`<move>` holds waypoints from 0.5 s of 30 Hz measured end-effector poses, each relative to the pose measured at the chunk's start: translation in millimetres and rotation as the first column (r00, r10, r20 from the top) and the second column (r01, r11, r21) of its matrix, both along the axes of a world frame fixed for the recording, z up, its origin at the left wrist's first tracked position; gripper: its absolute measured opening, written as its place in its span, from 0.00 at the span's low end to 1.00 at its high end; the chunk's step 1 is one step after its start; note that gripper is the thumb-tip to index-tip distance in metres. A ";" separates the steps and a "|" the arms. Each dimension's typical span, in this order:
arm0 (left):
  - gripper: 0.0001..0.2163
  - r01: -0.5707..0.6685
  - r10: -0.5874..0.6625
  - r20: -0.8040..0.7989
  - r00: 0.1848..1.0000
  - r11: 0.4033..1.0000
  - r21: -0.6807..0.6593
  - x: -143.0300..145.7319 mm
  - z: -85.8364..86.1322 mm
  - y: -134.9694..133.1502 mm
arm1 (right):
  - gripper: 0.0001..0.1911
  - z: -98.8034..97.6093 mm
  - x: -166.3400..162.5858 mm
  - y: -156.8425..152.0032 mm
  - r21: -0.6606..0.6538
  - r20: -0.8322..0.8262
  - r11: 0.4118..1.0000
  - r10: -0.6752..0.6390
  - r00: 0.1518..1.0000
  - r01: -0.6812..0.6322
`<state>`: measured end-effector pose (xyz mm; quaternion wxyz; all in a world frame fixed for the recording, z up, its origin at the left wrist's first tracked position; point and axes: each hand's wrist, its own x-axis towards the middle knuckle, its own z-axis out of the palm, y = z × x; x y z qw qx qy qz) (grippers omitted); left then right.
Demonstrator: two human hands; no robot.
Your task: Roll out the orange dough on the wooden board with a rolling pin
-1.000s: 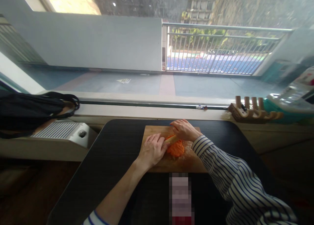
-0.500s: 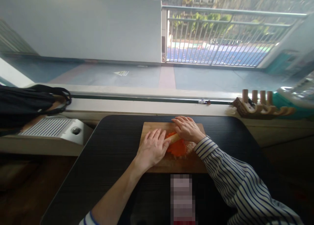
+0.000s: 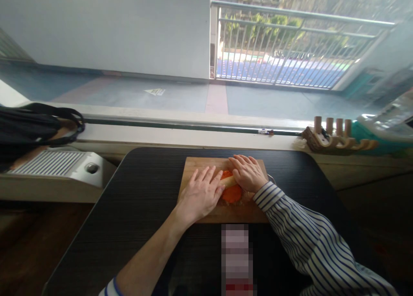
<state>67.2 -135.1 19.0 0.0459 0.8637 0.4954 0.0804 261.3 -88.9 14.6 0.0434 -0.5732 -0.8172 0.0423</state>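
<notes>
A short wooden rolling pin (image 3: 228, 182) lies on a flattened piece of orange dough (image 3: 231, 195), on a wooden cutting board (image 3: 222, 215). My left hand (image 3: 199, 193) rests palm down over the pin's left end, its fingers stretched out and spread, the thumb pointing along the pin. On the pin's right end lies my right hand (image 3: 248, 173), fingers extended forward and slightly bent. Only the middle of the pin shows between the hands; both ends are covered. Pale crumbs or flour appear near the dough's lower right side, partly hidden by the right wrist.
The board sits on a black table (image 3: 142, 188). A metal ring handle (image 3: 271, 178) shows at the board's right. Beyond the table, a wooden rack (image 3: 335, 137) and a teal container (image 3: 387, 141) stand on the window sill. A black bag (image 3: 29, 128) lies at left above a white vented box (image 3: 58, 164).
Both hands and the rolling pin have shifted slightly toward me over the dough. The whole view has also shifted a little. Both hands stay on the pin.
</notes>
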 end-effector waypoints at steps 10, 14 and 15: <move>0.23 0.032 -0.032 0.000 0.999 0.999 0.035 1.7 -4.8 -10.4 | 0.26 -1.9 3.0 -17.8 0.060 0.025 0.997 -0.057 0.998 0.055; 0.23 0.037 -0.037 0.006 0.999 0.999 0.037 2.8 -4.8 -14.4 | 0.26 -3.6 5.4 -24.8 0.093 0.021 0.994 -0.054 0.998 0.052; 0.23 0.037 -0.037 0.008 0.999 0.999 0.035 2.9 -4.6 -15.3 | 0.25 -4.0 5.9 -26.3 0.095 0.021 0.994 -0.054 0.998 0.052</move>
